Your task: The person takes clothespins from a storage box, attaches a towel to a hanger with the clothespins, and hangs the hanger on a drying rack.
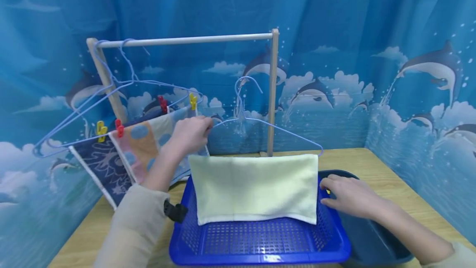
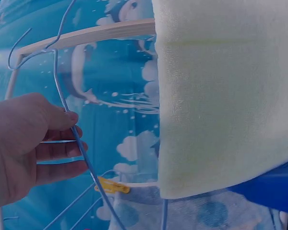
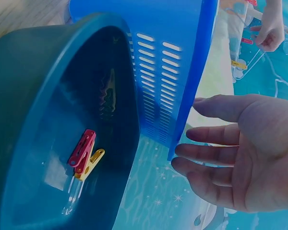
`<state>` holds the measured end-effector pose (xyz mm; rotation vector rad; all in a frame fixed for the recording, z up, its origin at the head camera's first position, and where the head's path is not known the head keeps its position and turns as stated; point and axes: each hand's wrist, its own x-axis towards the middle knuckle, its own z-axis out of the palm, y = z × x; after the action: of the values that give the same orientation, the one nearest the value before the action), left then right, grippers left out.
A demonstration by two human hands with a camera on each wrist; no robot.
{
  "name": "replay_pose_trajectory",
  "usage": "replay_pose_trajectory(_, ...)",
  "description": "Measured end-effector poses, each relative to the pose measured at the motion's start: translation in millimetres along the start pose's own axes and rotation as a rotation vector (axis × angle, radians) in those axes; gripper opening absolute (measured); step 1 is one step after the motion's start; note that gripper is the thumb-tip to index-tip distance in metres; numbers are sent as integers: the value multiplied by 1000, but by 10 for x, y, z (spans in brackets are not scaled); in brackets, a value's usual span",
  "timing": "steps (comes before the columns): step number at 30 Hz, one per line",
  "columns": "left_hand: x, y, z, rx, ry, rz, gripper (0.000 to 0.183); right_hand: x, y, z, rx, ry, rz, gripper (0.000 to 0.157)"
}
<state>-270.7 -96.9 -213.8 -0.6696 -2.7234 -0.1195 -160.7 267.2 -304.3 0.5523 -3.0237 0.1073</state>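
Observation:
My left hand (image 1: 191, 133) pinches the left shoulder of a light-blue wire hanger (image 1: 284, 129) between thumb and fingers, as the left wrist view shows. Over the hanger's bottom bar drapes a pale yellow towel (image 1: 256, 189), with no clothespin visible on it. It hangs above a blue perforated basket (image 1: 260, 258). To the right, my right hand (image 1: 351, 195) is over the dark basin (image 1: 375, 239), fingers loosely bent and holding nothing. Inside that basin lie a red clothespin (image 3: 81, 151) and a yellow clothespin (image 3: 93, 164).
Behind the basket stands a drying rack with a metal rod (image 1: 204, 39). Two hangers at its left end carry a patterned cloth (image 1: 139, 135) and a dark navy cloth (image 1: 102, 164), fixed by red and yellow clothespins. A dolphin-print curtain (image 1: 208, 3) surrounds the wooden table (image 1: 349, 158).

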Motion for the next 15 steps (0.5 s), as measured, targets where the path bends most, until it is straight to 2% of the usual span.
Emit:
replay_pose_trajectory(7, -78, -55, -173, 25, 75, -12, 5, 38, -16, 7, 7, 14, -23, 21)
replay_pose_trajectory(10, -85, -42, -205, 40, 108, -16, 6, 41, 9, -9, 23, 31, -28, 17)
replay_pose_trajectory(15, -76, 7, -208, 57, 132, -31, 9, 47, 92, -32, 112, -4, -19, 16)
